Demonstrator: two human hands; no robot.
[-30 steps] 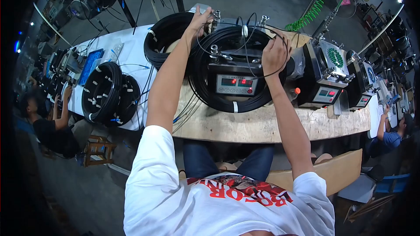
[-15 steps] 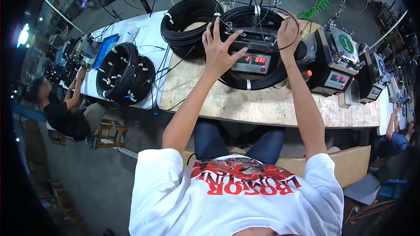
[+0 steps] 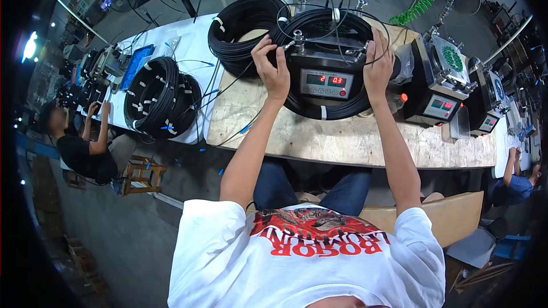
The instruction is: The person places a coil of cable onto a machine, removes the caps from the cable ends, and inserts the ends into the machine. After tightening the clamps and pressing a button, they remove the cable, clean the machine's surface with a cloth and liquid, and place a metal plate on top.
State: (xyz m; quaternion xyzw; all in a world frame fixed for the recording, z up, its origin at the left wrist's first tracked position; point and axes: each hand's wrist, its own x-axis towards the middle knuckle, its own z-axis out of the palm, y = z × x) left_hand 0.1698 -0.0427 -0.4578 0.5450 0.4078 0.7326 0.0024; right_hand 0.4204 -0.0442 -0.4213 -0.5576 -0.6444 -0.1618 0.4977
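A coil of black cable (image 3: 324, 112) with white ties lies around a black machine (image 3: 325, 63) whose panel shows red digits. At the coil's left side is my left hand (image 3: 270, 69), its thumb and fingers apart around the cable edge. My right hand (image 3: 378, 68) rests at the coil's right side, fingers upright and slightly spread beside the machine's corner clamp. Loose thin cable loops arch over the machine between both hands. Whether the fingers bear on the cable is partly hidden.
Another black coil (image 3: 242, 57) lies left of the machine, with more tied coils (image 3: 162, 97) farther left. Two similar machines (image 3: 436, 94) stand right, near an orange-capped bottle (image 3: 398, 101). One person (image 3: 85, 151) sits left, another (image 3: 511, 185) right.
My left hand has moved left and down from the machine's top to the coil's side. My right hand has opened from a closed pose. The left co-worker's hands have shifted.
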